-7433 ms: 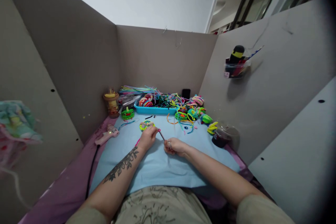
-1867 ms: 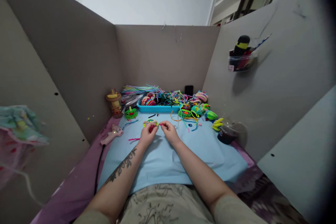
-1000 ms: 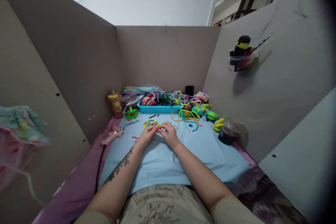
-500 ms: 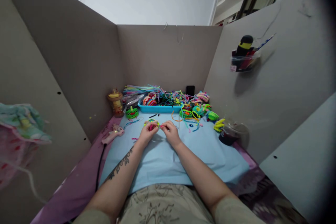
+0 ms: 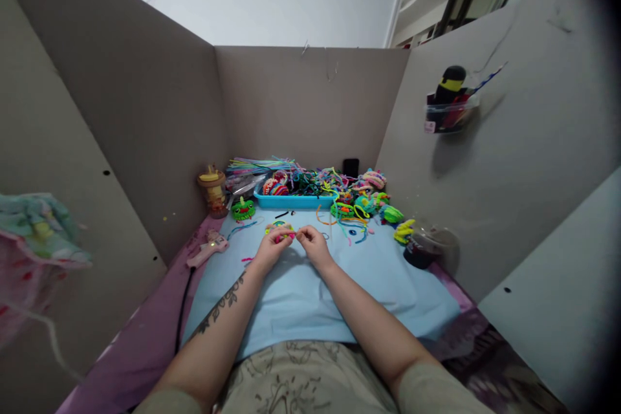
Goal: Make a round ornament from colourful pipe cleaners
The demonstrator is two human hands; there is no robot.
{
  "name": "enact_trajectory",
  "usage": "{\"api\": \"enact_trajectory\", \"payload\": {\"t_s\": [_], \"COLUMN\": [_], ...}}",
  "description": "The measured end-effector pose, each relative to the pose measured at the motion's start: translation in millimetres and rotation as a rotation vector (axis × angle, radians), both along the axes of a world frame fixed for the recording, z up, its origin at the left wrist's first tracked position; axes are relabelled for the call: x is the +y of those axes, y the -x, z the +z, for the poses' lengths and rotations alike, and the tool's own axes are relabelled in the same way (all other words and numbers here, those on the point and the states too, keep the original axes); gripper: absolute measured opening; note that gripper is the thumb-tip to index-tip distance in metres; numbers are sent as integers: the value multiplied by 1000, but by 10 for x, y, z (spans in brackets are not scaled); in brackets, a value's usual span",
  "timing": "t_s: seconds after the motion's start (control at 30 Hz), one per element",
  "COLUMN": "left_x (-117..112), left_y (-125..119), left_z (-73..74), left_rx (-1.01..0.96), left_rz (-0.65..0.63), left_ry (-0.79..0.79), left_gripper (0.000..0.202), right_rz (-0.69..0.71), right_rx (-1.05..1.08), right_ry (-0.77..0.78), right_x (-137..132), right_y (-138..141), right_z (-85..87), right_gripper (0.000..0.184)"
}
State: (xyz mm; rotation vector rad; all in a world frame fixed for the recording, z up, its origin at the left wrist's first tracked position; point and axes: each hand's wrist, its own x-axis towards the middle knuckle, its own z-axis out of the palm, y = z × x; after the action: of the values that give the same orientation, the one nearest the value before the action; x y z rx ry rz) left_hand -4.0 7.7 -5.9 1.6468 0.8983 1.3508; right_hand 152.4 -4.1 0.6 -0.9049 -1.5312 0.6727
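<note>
Both hands meet over the light blue mat. My left hand is closed, pinching a short pink pipe-cleaner piece at its fingertips. My right hand is closed too, pinching the other end of that pink piece. Just beyond the fingers lies a small round yellow-green pipe-cleaner figure. A loose pink scrap lies left of my left wrist.
A blue tray of coloured pipe cleaners stands at the back, with finished figures to its right. A pink glue gun with black cord lies left. A dark lidded cup sits right. Cardboard walls enclose the space.
Earlier my right hand held a thin metal tool near my body; both hands have since moved forward and now pinch the pink piece together. In the last second they barely shift.
</note>
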Motion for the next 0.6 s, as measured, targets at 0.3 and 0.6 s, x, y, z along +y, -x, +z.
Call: {"api": "enact_trajectory", "payload": {"t_s": [0.3,0.6], "left_x": [-12,-24], "left_y": [-1,-11], "left_z": [8,10], "left_rx": [99,113], "left_rz": [-16,51], "left_ry": [10,-5], "left_gripper": [34,34], "right_rz": [-91,-130], "right_rx": [-103,-135], "right_ry": [-228,-270], "right_x": [-115,-141], "right_y": [28,18], "right_z": [51,77], "right_gripper": [9,9]}}
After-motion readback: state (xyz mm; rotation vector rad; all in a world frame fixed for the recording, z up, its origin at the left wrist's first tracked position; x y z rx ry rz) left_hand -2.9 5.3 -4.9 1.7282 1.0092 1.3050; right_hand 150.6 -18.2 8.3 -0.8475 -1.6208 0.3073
